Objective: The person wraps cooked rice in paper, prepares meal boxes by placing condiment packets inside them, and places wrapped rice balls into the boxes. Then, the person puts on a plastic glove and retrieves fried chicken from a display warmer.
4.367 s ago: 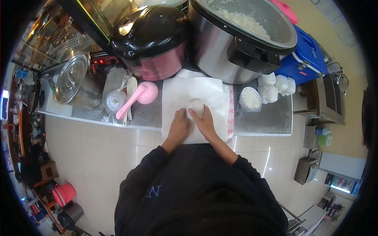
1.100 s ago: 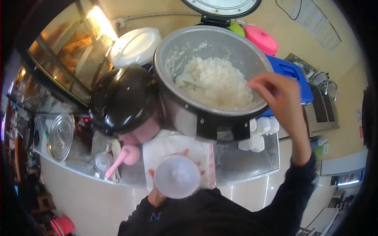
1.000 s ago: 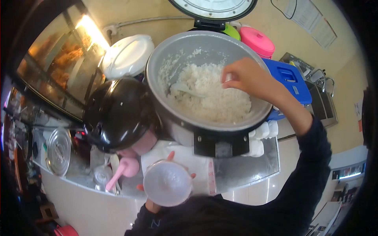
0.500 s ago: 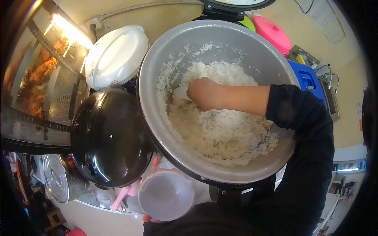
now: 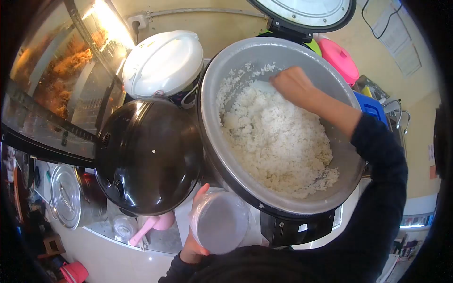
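A large rice cooker (image 5: 351,188) stands open, its grey pot partly filled with white rice (image 5: 283,141). My right hand (image 5: 295,87) is closed around a white rice paddle (image 5: 261,87), over the far side of the rice. The paddle's blade lies against the rice, and its handle is hidden in my fist. Below the pot's near rim, my left hand (image 5: 194,236) grips a pale bowl (image 5: 222,224) by its side, with clear plastic around its rim. The bowl's opening faces me and no food shows inside.
A black domed lid or cooker (image 5: 151,160) and a white lidded container (image 5: 163,63) stand left of the pot. Further left is a lit glass cabinet (image 5: 71,80) with fried food. A pink scoop (image 5: 153,225) lies near the bowl; the cooker's raised lid (image 5: 311,12) is behind.
My right hand and the paddle have moved from the left part of the rice to its far side. The view has shifted, and more of my left hand shows around the bowl.
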Demonstrator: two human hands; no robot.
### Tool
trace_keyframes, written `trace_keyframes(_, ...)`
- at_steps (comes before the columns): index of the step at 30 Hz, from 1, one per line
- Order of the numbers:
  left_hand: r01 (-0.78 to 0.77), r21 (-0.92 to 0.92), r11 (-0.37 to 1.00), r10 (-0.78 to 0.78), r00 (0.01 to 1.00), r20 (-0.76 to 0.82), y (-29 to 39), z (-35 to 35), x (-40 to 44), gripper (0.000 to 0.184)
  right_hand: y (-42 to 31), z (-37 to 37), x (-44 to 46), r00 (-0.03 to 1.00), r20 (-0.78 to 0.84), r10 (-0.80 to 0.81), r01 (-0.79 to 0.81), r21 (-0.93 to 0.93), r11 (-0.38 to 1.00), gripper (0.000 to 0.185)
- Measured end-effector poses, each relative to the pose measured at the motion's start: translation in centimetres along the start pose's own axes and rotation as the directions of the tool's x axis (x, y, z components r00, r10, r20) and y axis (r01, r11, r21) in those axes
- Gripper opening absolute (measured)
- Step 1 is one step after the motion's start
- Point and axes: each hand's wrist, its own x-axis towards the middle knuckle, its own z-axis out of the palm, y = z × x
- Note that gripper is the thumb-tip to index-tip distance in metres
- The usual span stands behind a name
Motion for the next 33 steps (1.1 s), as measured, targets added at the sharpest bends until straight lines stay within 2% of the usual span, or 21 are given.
trace_keyframes(4,-0.029,-0.001,1.000,0.029,1.000,0.006,-0.2,0.1,0.2,0.141,-1.1,1.1,1.5,0.999,0.030,-0.027,0.023,0.121,0.992,0.010)
trace_keyframes(7,-0.012,-0.045,0.999,0.012,1.000,0.013,-0.1,0.1,0.3,0.139,-4.2,-1.3,0.3,0.990,0.040,-0.132,0.127,0.113,0.986,0.008)
trace_keyframes(10,-0.009,-0.022,1.000,0.011,0.997,0.074,0.1,-0.4,0.5,0.138,-5.4,-1.8,-0.4,0.982,-0.027,-0.189,0.189,0.025,0.982,0.007)
trace_keyframes(11,0.007,-0.026,1.000,-0.005,0.997,0.071,0.1,-0.4,0.5,0.138,-4.6,-2.6,-0.2,0.990,-0.075,-0.123,0.116,-0.095,0.989,0.007)
trace_keyframes(14,0.047,-0.028,0.999,-0.045,0.996,0.071,0.7,-0.4,0.3,0.137,-1.6,-1.9,1.6,0.995,0.071,-0.068,0.076,-0.121,0.990,0.014)
trace_keyframes(17,0.039,-0.037,0.999,-0.036,0.996,0.082,0.8,-0.5,0.3,0.135,-3.3,1.5,3.2,0.991,0.066,-0.118,0.118,0.001,0.993,0.015)
trace_keyframes(20,0.007,-0.063,0.998,-0.002,0.997,0.075,0.3,-0.4,0.3,0.134,-5.5,-0.7,2.6,0.982,0.071,-0.175,0.150,0.271,0.951,0.017)
trace_keyframes(21,0.010,-0.065,0.998,-0.005,0.998,0.065,0.4,-0.3,0.2,0.134,-5.9,-1.6,1.8,0.973,0.051,-0.224,0.204,0.255,0.945,0.014)
trace_keyframes(24,0.032,-0.074,0.997,-0.028,0.998,0.057,0.5,-0.1,0.3,0.135,-3.5,-4.7,1.0,0.996,-0.007,-0.093,0.092,-0.052,0.994,0.011)
trace_keyframes(27,0.033,-0.043,0.999,-0.030,0.997,0.068,0.6,-0.2,0.4,0.136,-0.8,-1.3,1.4,0.985,0.020,-0.172,0.172,-0.220,0.960,0.010)
trace_keyframes(30,0.013,-0.014,1.000,-0.012,0.998,0.063,0.5,-0.3,0.5,0.136,-1.8,2.9,2.9,0.965,0.004,-0.261,0.255,-0.224,0.941,0.010)
trace_keyframes(33,0.003,-0.022,1.000,-0.002,0.999,0.045,0.5,-0.1,0.3,0.136,-5.6,2.9,3.4,0.962,-0.038,-0.270,0.273,0.085,0.958,0.010)
